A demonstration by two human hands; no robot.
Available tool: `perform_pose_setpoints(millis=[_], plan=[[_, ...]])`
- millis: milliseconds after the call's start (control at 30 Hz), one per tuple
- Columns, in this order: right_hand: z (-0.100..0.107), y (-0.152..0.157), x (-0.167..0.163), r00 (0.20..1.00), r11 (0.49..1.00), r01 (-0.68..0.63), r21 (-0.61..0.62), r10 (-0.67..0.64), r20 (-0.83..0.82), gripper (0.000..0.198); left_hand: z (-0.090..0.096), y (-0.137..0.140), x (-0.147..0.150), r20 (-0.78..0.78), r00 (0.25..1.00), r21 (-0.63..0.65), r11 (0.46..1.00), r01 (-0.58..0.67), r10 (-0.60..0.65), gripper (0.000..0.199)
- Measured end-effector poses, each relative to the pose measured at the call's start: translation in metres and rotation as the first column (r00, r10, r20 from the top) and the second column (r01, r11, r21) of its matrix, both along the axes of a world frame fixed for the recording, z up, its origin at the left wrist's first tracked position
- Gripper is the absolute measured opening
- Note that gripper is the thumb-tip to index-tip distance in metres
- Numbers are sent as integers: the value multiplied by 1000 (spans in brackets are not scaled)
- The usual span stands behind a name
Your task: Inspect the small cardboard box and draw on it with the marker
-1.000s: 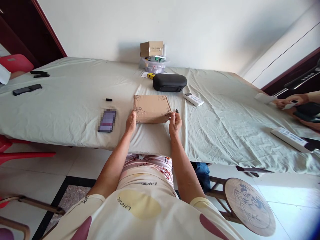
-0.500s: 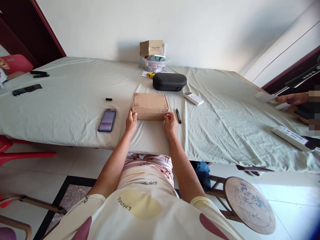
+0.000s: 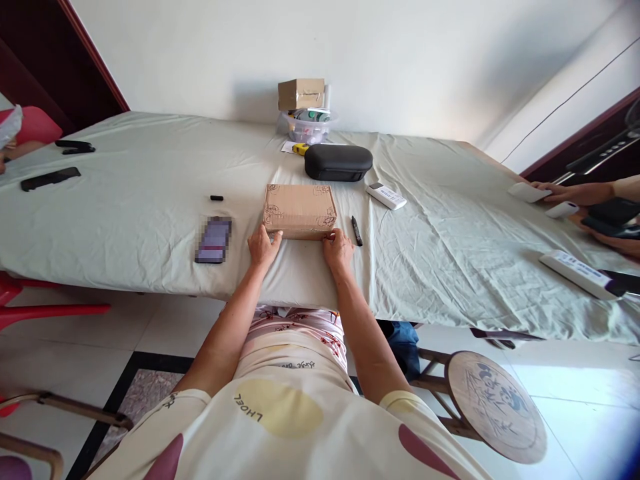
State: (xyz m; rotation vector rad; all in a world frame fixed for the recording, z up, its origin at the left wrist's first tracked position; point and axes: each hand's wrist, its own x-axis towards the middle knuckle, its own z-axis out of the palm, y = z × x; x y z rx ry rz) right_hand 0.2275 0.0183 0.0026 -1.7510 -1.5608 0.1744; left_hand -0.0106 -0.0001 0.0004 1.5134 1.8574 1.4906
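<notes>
A flat cardboard box (image 3: 300, 203) with dark line drawings at its top corners lies on the cloth-covered table in front of me. My left hand (image 3: 264, 245) grips its near left corner, thumb on the front face. At the near right corner, my right hand (image 3: 339, 250) has its fingers bent against the box. Some fingertips are hidden behind the cardboard. A black marker pen (image 3: 357, 231) lies just right of my right hand, and its likely cap, a small black cylinder (image 3: 217, 198), is to the left. A phone (image 3: 213, 240) rests left of my left hand.
Behind the box are a black zip case (image 3: 339, 163), a white remote-like device (image 3: 387, 196), a yellow tool (image 3: 301, 149) and a plastic basket (image 3: 311, 127). Another person's hands (image 3: 580, 193) hold white items at the right. A stapler-like black object (image 3: 75, 146) lies far left.
My left hand has shifted from the box's left side toward its front corner, thumb now on the front face. My right hand has moved slightly left. The box stays nearly in place.
</notes>
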Motion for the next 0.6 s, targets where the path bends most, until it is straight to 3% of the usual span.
perform_pose_setpoints(millis=[100,167,233,400,600], plan=[[5,-7,-12,1000,1000,-3,17,3,-12,73,4,-5,9,-1,1000,60,998,-13,13,94],[11,-13,-24,1000,999,30,35,-30,-4,104,12,-12,18,-80,996,49,998,-45,49,117],[19,-20,-34,998,998,63,31,-64,29,117,22,-21,26,-197,977,7,996,-84,84,126],[33,-32,-46,995,998,66,22,-67,80,115,39,-34,39,-322,935,-26,985,-168,151,133],[30,-29,-41,997,999,45,-9,-45,60,107,31,-26,34,-249,957,-22,987,-159,148,132]])
